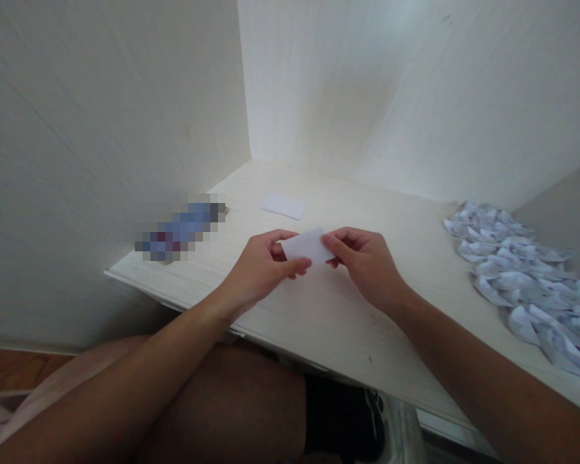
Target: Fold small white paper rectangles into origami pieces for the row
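Note:
A small white sheet of paper (305, 247) is held between both hands, a little above the table. My left hand (268, 261) pinches its left end, with the thumb lying along the near edge. At the right end, my right hand (360, 254) grips the paper between thumb and fingers. Whether the sheet is folded I cannot tell. Just beyond the hands, a flat stack or piece of white paper (284, 206) lies on the table.
The white table (319, 322) stands against pale walls on its left and far sides. Along its right side lie several rows of folded or crumpled white papers (517, 270). A blurred-out bluish object (181, 229) lies at the left. My legs are below the near edge.

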Motion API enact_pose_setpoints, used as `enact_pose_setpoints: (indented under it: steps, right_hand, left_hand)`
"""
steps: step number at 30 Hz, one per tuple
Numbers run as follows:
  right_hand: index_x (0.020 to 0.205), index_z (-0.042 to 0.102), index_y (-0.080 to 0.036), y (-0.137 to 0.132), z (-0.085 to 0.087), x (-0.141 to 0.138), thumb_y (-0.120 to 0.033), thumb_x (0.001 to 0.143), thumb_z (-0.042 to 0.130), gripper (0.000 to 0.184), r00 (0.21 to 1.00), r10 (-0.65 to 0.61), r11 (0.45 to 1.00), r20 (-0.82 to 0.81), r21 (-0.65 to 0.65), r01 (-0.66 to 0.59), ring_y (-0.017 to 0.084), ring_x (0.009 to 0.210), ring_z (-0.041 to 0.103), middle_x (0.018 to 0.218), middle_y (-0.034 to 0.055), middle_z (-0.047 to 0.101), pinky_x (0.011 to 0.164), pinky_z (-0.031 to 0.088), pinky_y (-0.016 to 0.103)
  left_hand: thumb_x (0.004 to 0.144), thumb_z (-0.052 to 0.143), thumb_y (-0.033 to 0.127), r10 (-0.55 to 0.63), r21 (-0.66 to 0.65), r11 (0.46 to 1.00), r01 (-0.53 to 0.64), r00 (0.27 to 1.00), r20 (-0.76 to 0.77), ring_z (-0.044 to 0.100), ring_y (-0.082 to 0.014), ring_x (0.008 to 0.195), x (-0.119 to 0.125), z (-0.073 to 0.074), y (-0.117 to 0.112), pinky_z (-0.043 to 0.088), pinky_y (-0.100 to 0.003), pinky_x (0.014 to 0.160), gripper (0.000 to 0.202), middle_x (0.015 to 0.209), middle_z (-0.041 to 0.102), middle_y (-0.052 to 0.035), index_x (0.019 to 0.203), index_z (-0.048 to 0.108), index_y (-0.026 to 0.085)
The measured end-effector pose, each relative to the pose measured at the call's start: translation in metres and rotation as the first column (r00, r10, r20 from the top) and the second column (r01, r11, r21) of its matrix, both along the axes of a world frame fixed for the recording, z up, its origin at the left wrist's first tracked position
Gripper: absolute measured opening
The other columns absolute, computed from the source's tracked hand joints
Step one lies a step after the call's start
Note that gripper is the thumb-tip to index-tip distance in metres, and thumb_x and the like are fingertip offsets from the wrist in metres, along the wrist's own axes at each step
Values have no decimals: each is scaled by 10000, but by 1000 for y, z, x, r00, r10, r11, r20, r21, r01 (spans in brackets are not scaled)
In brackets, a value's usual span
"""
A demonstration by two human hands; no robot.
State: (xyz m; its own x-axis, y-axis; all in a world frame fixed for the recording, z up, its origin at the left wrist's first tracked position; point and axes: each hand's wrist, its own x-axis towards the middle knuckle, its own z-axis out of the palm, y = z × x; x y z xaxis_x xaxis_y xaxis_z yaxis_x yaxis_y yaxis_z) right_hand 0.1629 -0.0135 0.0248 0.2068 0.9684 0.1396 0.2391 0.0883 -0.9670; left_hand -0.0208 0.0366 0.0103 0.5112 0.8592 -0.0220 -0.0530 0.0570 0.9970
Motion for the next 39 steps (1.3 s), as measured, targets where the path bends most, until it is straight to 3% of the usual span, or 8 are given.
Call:
enact_pose_setpoints:
  steps: [4, 9, 18, 21, 25, 30, 34, 39]
  right_hand:
    - [741, 718, -169, 2, -2, 1, -392, 840, 737, 245, 1000, -8, 999, 7, 43, 7, 115, 577, 562, 632, 5, 664, 574, 473, 278]
    - [740, 693, -179, 0, 0, 2, -416, 827, 748, 258, 999, 32, 998, 23, 52, -34, 121, 580, 568, 630, 2, 667, 586, 481, 280]
    - [709, 709, -194, -7, 3, -3, -374, 826, 736, 217, 958, 275, 959, 83, -91, -267, 144, 597, 585, 663, 14, 693, 587, 451, 276]
    - [727, 734, -201, -8, 1, -5, -434, 884, 706, 282, 950, 283, 958, 132, -89, -273, 161, 616, 597, 674, 26, 707, 597, 452, 286]
    - [719, 747, -209, -9, 2, -7, -527, 944, 649, 402, 928, 314, 949, 203, -77, -304, 170, 623, 613, 677, 36, 716, 609, 460, 292]
    - [744, 737, -205, -12, 3, -9, -504, 978, 614, 399, 893, 367, 929, 259, -54, -366, 172, 653, 637, 693, 30, 718, 641, 474, 290]
    - [738, 728, -188, -13, 1, -9, -407, 989, 579, 365, 878, 349, 935, 328, -68, -347, 171, 654, 633, 691, 34, 710, 632, 450, 285]
    - [726, 735, -179, -15, 2, -9, -392, 977, 564, 370, 869, 339, 939, 361, -70, -337, 164, 606, 596, 657, 34, 693, 581, 397, 281]
  left_hand:
    - [661, 878, 227, 68, -50, 997, -64, 994, 87, 699, -167, 703, 0, -2, 2, 540, -267, 601, 361, 826, 782, -66, 962, 700, 135]
    - [684, 873, 231, 93, -53, 995, -86, 985, 145, 708, -161, 753, -2, -7, 4, 567, -269, 646, 340, 888, 795, -72, 971, 717, 135]
    - [710, 918, 241, 106, -40, 994, -98, 928, 358, 730, -141, 812, -3, -12, 8, 575, -269, 789, 333, 911, 805, -30, 975, 731, 167]
    - [727, 908, 226, 26, -26, 1000, -18, 932, 361, 742, -156, 829, -2, -11, 6, 578, -292, 818, 328, 922, 809, -46, 991, 724, 161]
    - [744, 900, 236, -47, -18, 998, 56, 944, 328, 722, -157, 764, -1, -11, 2, 569, -295, 750, 326, 890, 788, -49, 989, 704, 146]
    - [694, 933, 267, -6, 11, 1000, 4, 972, 234, 685, -156, 696, -2, -12, 2, 541, -282, 656, 453, 818, 746, -22, 1068, 702, 155]
    - [676, 947, 271, -15, 22, 1000, 10, 976, 218, 684, -153, 694, -2, -13, 2, 544, -278, 659, 531, 813, 750, -21, 1132, 698, 159]
    - [660, 949, 247, 15, 54, 998, -27, 978, 207, 681, -142, 661, -1, -7, -4, 533, -247, 617, 526, 761, 749, -8, 1116, 701, 163]
